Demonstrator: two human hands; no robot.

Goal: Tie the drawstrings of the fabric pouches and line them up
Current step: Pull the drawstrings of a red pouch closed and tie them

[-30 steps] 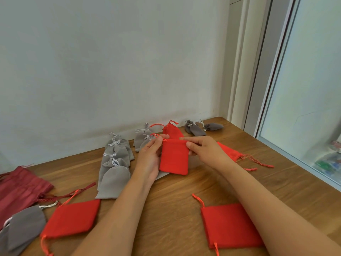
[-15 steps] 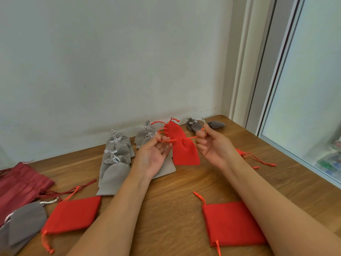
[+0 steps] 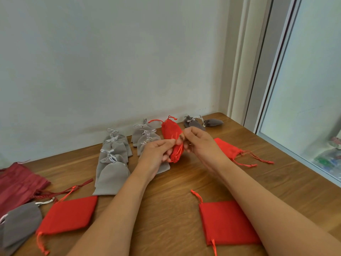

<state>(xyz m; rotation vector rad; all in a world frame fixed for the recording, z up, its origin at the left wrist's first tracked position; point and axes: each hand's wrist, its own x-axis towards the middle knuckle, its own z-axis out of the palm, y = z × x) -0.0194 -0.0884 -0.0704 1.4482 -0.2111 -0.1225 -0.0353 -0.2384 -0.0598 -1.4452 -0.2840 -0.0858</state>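
Note:
My left hand [image 3: 156, 154] and my right hand [image 3: 200, 144] meet above the table and pinch the orange drawstrings of a red pouch [image 3: 176, 154], which hangs cinched and narrow between them. Behind it lies a tied red pouch [image 3: 170, 129]. Tied grey pouches lie overlapping in two rows, one on the left [image 3: 112, 163] and one in the middle [image 3: 145, 134]. Flat red pouches with loose strings lie at front left [image 3: 68, 216], front right [image 3: 227, 221] and right of my hands [image 3: 227, 148].
Two dark grey tied pouches [image 3: 203, 122] lie at the far right by the wall. A dark red large pouch [image 3: 17, 183] and a grey pouch [image 3: 20, 223] sit at the left edge. The wooden table [image 3: 276, 182] ends at a window frame on the right.
The pouch was flat and open a second ago; I pulled its strings apart and it cinched. Now both hands have come together over it with the strings.

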